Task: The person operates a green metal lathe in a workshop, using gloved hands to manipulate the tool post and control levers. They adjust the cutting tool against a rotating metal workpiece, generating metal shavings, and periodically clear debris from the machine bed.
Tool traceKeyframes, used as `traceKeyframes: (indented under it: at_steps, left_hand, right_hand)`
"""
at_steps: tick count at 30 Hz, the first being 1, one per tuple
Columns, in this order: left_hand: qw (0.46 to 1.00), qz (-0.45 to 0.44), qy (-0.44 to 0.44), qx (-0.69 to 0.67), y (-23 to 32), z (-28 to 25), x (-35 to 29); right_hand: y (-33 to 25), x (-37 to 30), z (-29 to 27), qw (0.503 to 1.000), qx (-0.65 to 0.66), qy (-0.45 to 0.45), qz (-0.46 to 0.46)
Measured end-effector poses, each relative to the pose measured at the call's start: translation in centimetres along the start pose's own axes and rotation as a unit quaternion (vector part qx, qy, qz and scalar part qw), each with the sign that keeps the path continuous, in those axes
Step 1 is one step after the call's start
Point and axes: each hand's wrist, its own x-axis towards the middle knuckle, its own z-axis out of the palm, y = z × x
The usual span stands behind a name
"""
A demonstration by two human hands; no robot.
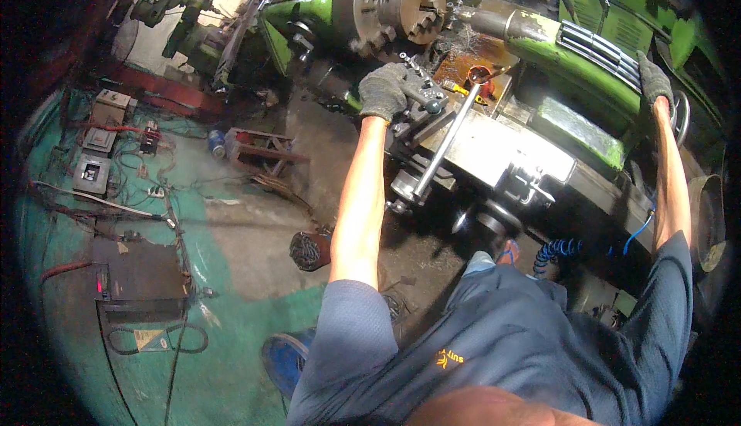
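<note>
My left hand [384,91], in a grey work glove, is curled over the tool post area [421,90] of a green lathe. What its fingers close on is hidden. A lever with a round end [435,106] sticks out just right of it. The lathe's chuck [413,11] is above and beyond this hand. My right hand [654,79], also gloved, lies with fingers stretched along the right end of the green tailstock [532,36], beside several metal bars [598,52] lying on top. A handwheel rim [682,117] shows beside the right wrist.
A long metal bar [449,144] slants over the carriage plate [502,147]. Near it are a red cup [480,77] and a yellow-handled brush [457,88]. Metal shavings lie under the chuck. On the left floor are electrical boxes [91,173] and cables; a blue drum [285,360] stands below.
</note>
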Motion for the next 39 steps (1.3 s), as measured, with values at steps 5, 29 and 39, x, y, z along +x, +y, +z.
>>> traceKeyframes:
  at_steps: [5, 29, 39]
  left_hand:
    - [1.0, 0.011, 0.002, -0.004, 0.1, -0.3, -0.1]
    - [0.996, 0.05, 0.067, -0.026, -0.1, -0.1, -0.4]
    - [0.999, 0.022, 0.015, -0.025, -0.1, -0.2, -0.1]
  right_hand:
    - [-0.2, -0.6, -0.2, 1.0, -0.002, 0.02, -0.009]
    - [-3.7, -2.0, -5.3, 0.996, 0.06, -0.028, 0.056]
    - [-2.7, -1.3, -4.3, 0.996, 0.053, -0.041, 0.059]
